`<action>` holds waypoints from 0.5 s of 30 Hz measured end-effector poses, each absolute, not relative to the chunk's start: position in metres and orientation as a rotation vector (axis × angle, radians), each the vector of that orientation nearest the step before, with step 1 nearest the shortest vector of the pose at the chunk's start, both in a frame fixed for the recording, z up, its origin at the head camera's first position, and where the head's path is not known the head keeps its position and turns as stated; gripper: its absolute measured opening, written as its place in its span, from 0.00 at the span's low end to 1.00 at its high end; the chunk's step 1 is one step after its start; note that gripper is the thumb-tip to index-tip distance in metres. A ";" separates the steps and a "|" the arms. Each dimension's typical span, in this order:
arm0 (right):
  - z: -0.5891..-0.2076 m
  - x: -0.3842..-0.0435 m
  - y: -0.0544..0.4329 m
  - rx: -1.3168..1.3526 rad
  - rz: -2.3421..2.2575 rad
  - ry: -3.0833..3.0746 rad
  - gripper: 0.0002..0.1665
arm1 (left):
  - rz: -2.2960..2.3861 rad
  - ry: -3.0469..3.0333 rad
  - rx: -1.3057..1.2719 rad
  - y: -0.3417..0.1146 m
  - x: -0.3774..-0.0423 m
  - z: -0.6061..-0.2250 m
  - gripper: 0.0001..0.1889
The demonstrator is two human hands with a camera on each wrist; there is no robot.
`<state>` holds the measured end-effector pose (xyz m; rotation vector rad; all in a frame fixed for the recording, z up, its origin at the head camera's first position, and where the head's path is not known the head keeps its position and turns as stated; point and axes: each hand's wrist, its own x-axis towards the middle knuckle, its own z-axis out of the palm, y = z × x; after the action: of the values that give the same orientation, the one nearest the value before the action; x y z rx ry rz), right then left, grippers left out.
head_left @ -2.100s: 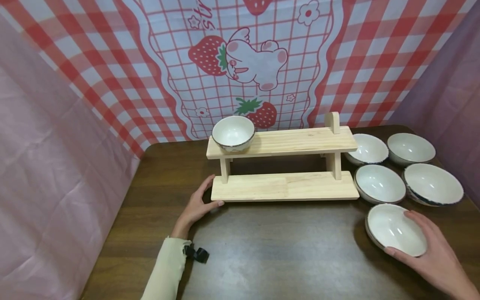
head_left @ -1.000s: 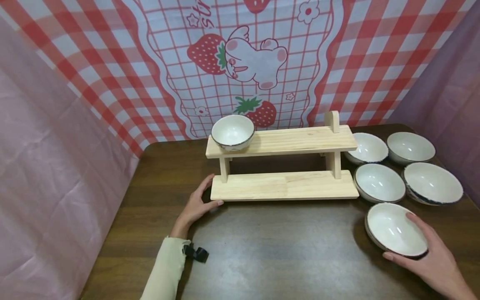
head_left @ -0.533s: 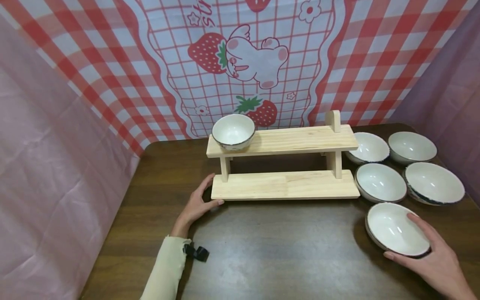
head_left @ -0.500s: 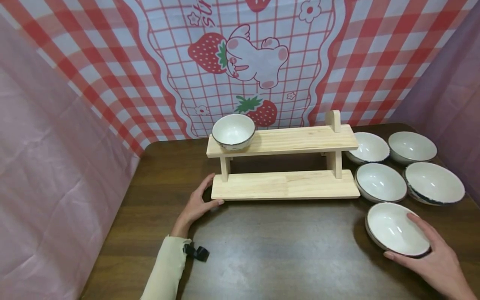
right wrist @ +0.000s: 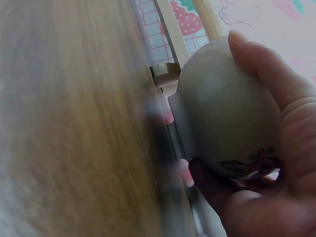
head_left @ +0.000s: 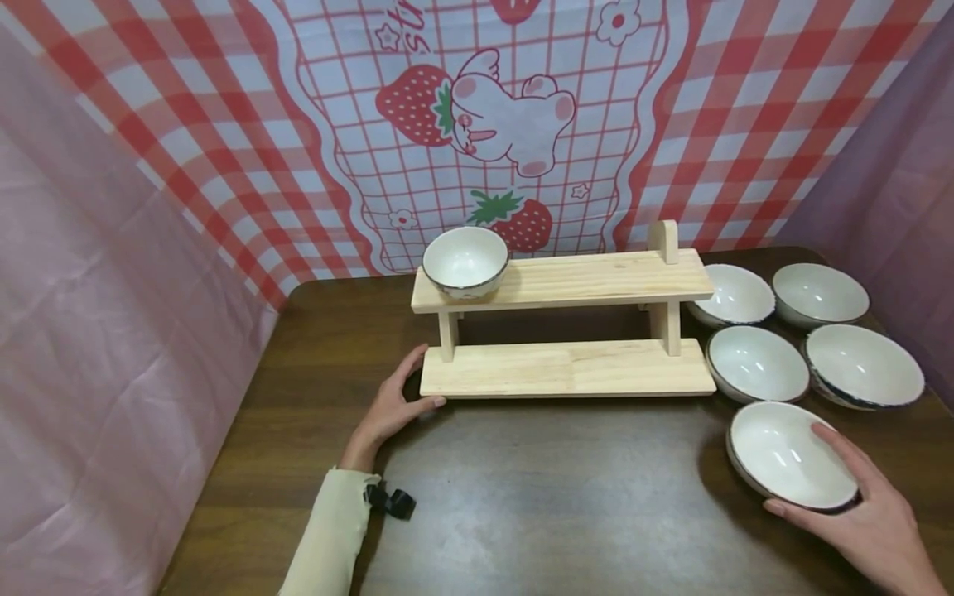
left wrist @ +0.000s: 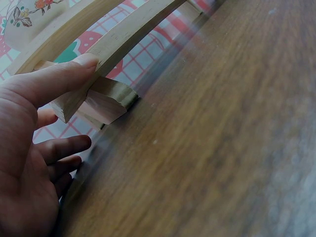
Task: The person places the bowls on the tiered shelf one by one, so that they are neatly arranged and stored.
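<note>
In the head view my left hand (head_left: 389, 407) is at the left end of a two-tier wooden shelf (head_left: 566, 368). Its thumb and forefinger grip the end of the lower board, and the other fingers hang loose in the left wrist view. At the lower right, my right hand (head_left: 868, 505) holds a white bowl (head_left: 790, 455) with a dark rim by its side. The right wrist view shows the thumb on that bowl's outer wall (right wrist: 227, 108), near a painted flower pattern. Whether the bowl touches the table cannot be told. Another bowl (head_left: 465, 263) stands upright on the upper board's left end.
Several more white bowls stand right of the shelf: one behind its end (head_left: 734, 294), one at the back right (head_left: 820, 291), one nearer (head_left: 756, 362) and a wider one (head_left: 864, 364). A checked cloth (head_left: 514, 124) hangs behind the brown table (head_left: 551, 488).
The held bowl and my right hand have shifted very slightly to the right, with the fingers moved a little on the rim. My left hand and the shelf stay in place.
</note>
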<state>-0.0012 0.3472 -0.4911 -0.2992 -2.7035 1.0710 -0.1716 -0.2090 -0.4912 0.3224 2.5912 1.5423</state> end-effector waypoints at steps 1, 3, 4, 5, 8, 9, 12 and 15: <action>-0.490 -0.001 0.347 -0.299 1.071 -2.699 0.65 | 1.538 2.594 0.322 -0.209 -0.172 -0.491 0.48; -0.489 -0.002 0.346 -0.293 1.073 -2.692 0.66 | 1.536 2.595 0.320 -0.209 -0.172 -0.492 0.48; -0.488 -0.002 0.345 -0.290 1.072 -2.690 0.65 | 1.532 2.598 0.319 -0.209 -0.172 -0.492 0.48; -0.488 -0.002 0.345 -0.288 1.072 -2.688 0.65 | 1.533 2.598 0.317 -0.209 -0.172 -0.492 0.48; -0.486 -0.002 0.344 -0.281 1.083 -2.679 0.65 | 1.538 2.597 0.308 -0.209 -0.172 -0.492 0.48; -0.485 -0.002 0.344 -0.282 1.085 -2.677 0.64 | 1.537 2.598 0.306 -0.208 -0.171 -0.491 0.48; -0.483 -0.003 0.344 -0.288 1.091 -2.676 0.64 | 1.527 2.600 0.297 -0.204 -0.167 -0.482 0.48; -0.480 -0.004 0.345 -0.292 1.089 -2.676 0.63 | 1.515 2.593 0.295 -0.200 -0.161 -0.467 0.47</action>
<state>-0.0042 0.3445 -0.4797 -0.2924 -2.6762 1.0887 -0.1614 -0.2000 -0.4668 0.2946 2.5934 1.5149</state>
